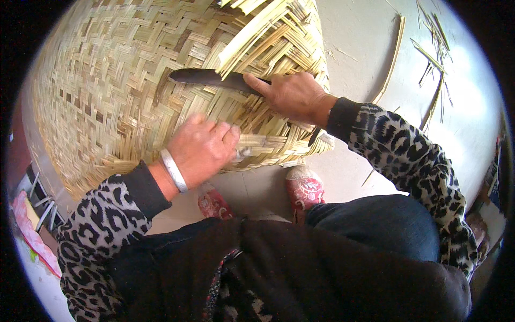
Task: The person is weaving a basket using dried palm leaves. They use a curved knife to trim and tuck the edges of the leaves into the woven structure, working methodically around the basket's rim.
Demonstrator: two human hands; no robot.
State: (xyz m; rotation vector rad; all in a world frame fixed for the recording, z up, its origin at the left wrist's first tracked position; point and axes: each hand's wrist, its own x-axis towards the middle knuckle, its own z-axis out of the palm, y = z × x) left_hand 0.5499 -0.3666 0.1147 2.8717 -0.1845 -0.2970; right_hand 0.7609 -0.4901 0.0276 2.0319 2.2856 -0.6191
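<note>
A large woven bamboo piece (123,91), basket-like in weave, fills the upper left and middle in front of me. My right hand (295,96) is closed round a dark curved knife (206,78), thumb along it. Its blade points left across the weave, passing under loose pale strips (257,35) that stick up near the far right corner. Most of the handle is hidden in my fist. My left hand (201,144) rests at the near edge of the weave, fingers curled in and slightly blurred; what they hold, if anything, is hidden.
On the pale floor to the right lie a long bamboo strip (393,59) and several thin, dark slivers (441,53). My red patterned shoes (304,188) stand just below the near edge of the weave. A pink item (33,236) lies at the far left.
</note>
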